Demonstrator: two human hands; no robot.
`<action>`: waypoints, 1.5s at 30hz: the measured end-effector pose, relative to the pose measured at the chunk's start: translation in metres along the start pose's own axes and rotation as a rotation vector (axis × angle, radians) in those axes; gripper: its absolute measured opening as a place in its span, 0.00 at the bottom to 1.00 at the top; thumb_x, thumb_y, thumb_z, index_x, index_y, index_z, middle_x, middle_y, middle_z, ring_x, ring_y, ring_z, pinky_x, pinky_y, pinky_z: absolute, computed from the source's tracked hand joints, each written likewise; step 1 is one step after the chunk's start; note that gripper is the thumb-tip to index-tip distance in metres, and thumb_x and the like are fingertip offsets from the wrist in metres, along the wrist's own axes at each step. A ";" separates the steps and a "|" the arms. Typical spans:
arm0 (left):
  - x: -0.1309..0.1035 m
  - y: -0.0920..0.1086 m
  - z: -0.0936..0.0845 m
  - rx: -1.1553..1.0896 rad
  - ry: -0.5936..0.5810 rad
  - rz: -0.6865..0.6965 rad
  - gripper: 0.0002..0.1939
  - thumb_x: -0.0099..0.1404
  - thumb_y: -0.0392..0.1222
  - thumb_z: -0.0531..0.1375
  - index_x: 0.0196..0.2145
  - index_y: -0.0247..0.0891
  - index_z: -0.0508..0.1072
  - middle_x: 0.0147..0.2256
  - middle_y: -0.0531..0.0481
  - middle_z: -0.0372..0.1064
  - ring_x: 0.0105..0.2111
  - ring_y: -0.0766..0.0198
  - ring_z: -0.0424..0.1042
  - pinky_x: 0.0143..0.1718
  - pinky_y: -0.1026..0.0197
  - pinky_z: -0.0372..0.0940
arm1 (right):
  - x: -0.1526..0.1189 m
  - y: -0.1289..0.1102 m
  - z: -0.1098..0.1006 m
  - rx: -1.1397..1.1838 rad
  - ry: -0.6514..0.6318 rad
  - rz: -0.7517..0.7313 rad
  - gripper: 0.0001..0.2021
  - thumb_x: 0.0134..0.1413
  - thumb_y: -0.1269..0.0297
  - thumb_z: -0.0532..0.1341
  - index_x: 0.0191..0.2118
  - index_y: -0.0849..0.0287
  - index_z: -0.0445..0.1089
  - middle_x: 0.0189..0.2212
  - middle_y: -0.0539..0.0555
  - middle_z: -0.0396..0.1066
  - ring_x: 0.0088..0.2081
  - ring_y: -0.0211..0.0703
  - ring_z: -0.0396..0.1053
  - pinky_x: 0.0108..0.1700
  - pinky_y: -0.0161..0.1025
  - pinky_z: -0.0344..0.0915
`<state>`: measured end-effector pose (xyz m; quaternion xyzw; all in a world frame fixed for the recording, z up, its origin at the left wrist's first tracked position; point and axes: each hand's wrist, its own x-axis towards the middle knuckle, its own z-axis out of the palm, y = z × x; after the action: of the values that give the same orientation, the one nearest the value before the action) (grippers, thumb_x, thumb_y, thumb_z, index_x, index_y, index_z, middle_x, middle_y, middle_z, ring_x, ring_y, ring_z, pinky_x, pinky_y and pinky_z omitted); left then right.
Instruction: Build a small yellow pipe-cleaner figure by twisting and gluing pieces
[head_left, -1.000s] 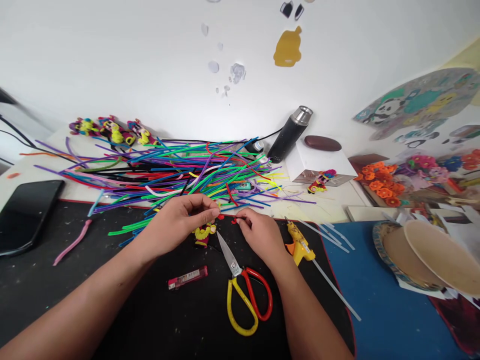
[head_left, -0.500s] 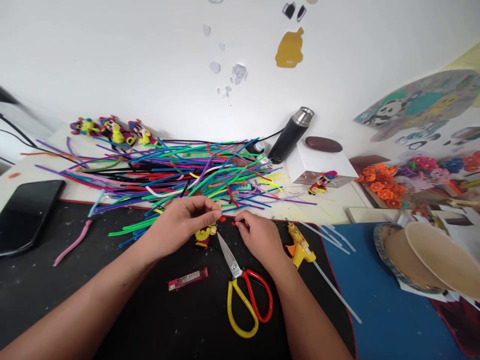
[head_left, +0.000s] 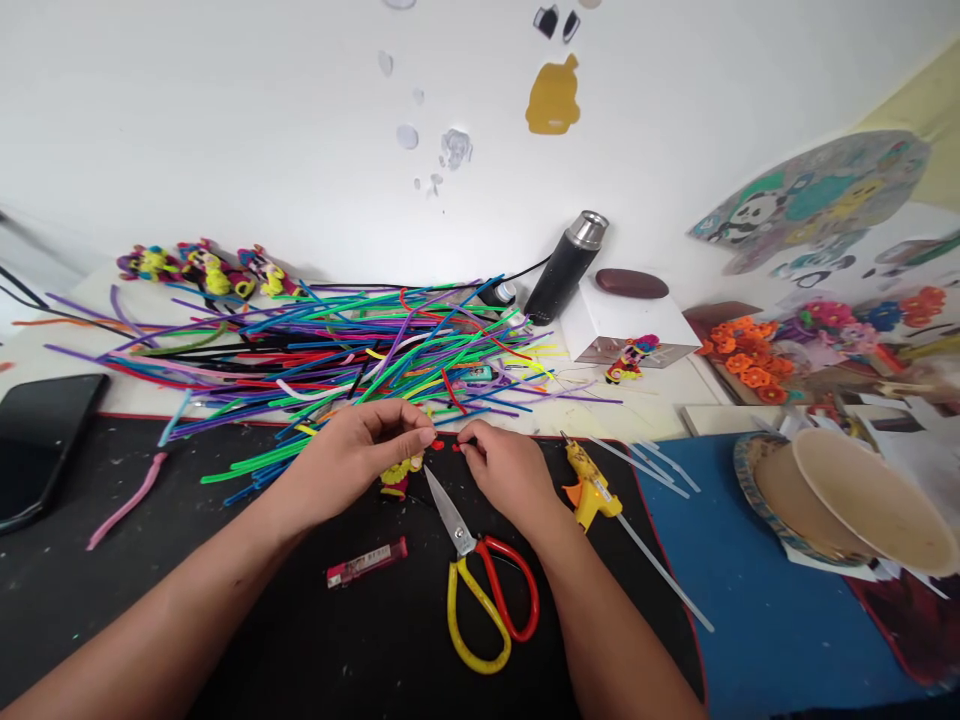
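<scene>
My left hand (head_left: 371,450) is closed in a pinch, thumb against forefinger. What it holds, if anything, is hidden. Just beyond its fingertips a small red piece (head_left: 439,445) shows. Under that hand lies a small yellow and dark red pipe-cleaner figure (head_left: 396,478), partly covered. My right hand (head_left: 502,465) faces it with curled fingers, pinching at a tiny red bit (head_left: 455,448). Between both hands, scissors (head_left: 460,540) with one yellow and one red handle lie on the black mat (head_left: 360,640), tip pointing toward the left fingers.
Many coloured pipe cleaners (head_left: 337,350) pile up behind the mat. A yellow glue gun (head_left: 592,485) lies right of my right hand. A pink lighter-like item (head_left: 366,563), a phone (head_left: 49,440), a black flask (head_left: 566,270) and a paper bowl (head_left: 870,500) surround the work area.
The whole view has shifted slightly, so things appear a little further left. Both hands keep nearly the same pinching pose, the right fingertips slightly closer to the left.
</scene>
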<state>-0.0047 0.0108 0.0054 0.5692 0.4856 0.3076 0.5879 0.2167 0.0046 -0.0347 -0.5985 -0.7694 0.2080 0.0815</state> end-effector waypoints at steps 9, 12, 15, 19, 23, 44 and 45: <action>-0.002 0.005 0.003 0.020 -0.024 -0.013 0.19 0.66 0.59 0.66 0.35 0.38 0.78 0.31 0.52 0.70 0.30 0.63 0.67 0.31 0.64 0.63 | 0.002 0.000 -0.001 0.012 -0.018 -0.034 0.10 0.69 0.66 0.61 0.51 0.49 0.75 0.40 0.51 0.83 0.41 0.47 0.79 0.38 0.38 0.59; -0.002 0.006 0.004 -0.006 -0.033 -0.033 0.20 0.65 0.60 0.66 0.35 0.38 0.78 0.30 0.52 0.69 0.29 0.64 0.66 0.30 0.64 0.65 | 0.002 -0.001 -0.002 0.012 -0.025 -0.043 0.09 0.69 0.66 0.61 0.50 0.50 0.75 0.40 0.51 0.82 0.40 0.47 0.79 0.38 0.38 0.59; -0.002 0.006 0.004 0.000 -0.041 -0.032 0.20 0.66 0.60 0.66 0.36 0.38 0.78 0.30 0.52 0.69 0.28 0.65 0.66 0.29 0.65 0.65 | 0.002 -0.002 -0.003 0.004 -0.031 -0.037 0.08 0.69 0.66 0.61 0.49 0.51 0.75 0.39 0.51 0.82 0.39 0.47 0.78 0.37 0.39 0.57; -0.003 0.005 0.004 -0.002 -0.052 -0.039 0.20 0.66 0.60 0.65 0.36 0.38 0.77 0.30 0.53 0.68 0.28 0.65 0.65 0.28 0.65 0.64 | 0.002 -0.002 -0.003 -0.001 -0.034 -0.035 0.06 0.68 0.66 0.61 0.48 0.52 0.74 0.38 0.51 0.82 0.38 0.47 0.78 0.36 0.39 0.55; -0.004 0.003 0.004 -0.004 -0.056 -0.043 0.20 0.67 0.60 0.65 0.37 0.39 0.77 0.30 0.52 0.68 0.28 0.64 0.66 0.28 0.64 0.66 | 0.001 -0.001 -0.002 0.026 -0.028 -0.019 0.05 0.68 0.66 0.62 0.46 0.53 0.74 0.36 0.50 0.81 0.37 0.45 0.77 0.35 0.38 0.54; -0.005 0.006 0.006 0.027 -0.034 -0.031 0.20 0.66 0.61 0.65 0.36 0.38 0.76 0.29 0.52 0.68 0.27 0.64 0.67 0.29 0.63 0.67 | -0.004 -0.002 0.001 0.530 0.011 0.038 0.04 0.63 0.64 0.62 0.38 0.55 0.73 0.26 0.46 0.70 0.27 0.39 0.67 0.31 0.35 0.56; -0.005 0.006 0.005 0.045 -0.035 -0.029 0.20 0.67 0.60 0.64 0.36 0.38 0.76 0.29 0.52 0.68 0.27 0.64 0.67 0.29 0.63 0.67 | -0.004 -0.003 0.000 0.657 -0.002 0.038 0.05 0.63 0.62 0.62 0.37 0.56 0.73 0.25 0.45 0.69 0.26 0.38 0.65 0.30 0.35 0.57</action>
<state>-0.0003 0.0048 0.0118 0.5804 0.4903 0.2782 0.5877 0.2153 0.0005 -0.0335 -0.5543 -0.6500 0.4469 0.2656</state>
